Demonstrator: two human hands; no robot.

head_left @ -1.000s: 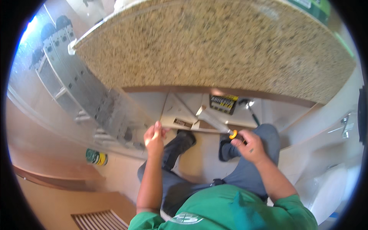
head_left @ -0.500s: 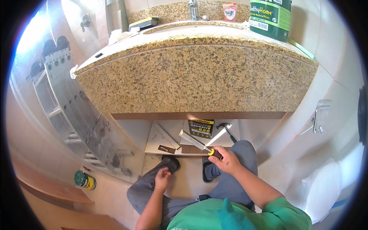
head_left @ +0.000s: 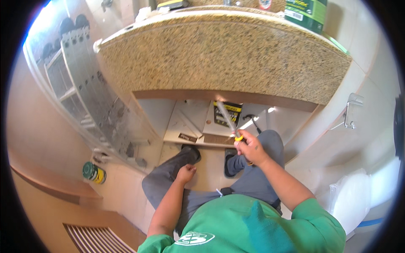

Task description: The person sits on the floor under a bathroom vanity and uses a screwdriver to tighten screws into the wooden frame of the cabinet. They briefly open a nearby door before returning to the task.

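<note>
My right hand [head_left: 252, 147] is wrapped round the yellow and dark handle of a chisel. The chisel's flat metal blade [head_left: 228, 117] points up and away, in front of a black and yellow adhesive can [head_left: 219, 119]. My left hand [head_left: 186, 173] is closed in a loose fist by my left knee, with nothing seen in it. Beyond my feet, on the cabinet floor, stands the can, with a claw hammer [head_left: 251, 117] to its right. A pale strip [head_left: 190, 125], a small brown sample piece [head_left: 187, 137] and a brown wood-look strip [head_left: 217, 139] lie there too.
A speckled granite counter front [head_left: 223, 59] overhangs the cabinet. A folded ladder [head_left: 80, 92] leans at left, near a small green and yellow can [head_left: 93, 173]. A green paint bucket [head_left: 306, 14] stands on the counter. At right are a metal wall holder [head_left: 352, 111] and a clear plastic bag [head_left: 350, 198].
The view has tipped lower, so the counter and cabinet sit higher. The chisel, still in my right hand, has turned to point more steeply upward. My left hand's fingers have curled in more.
</note>
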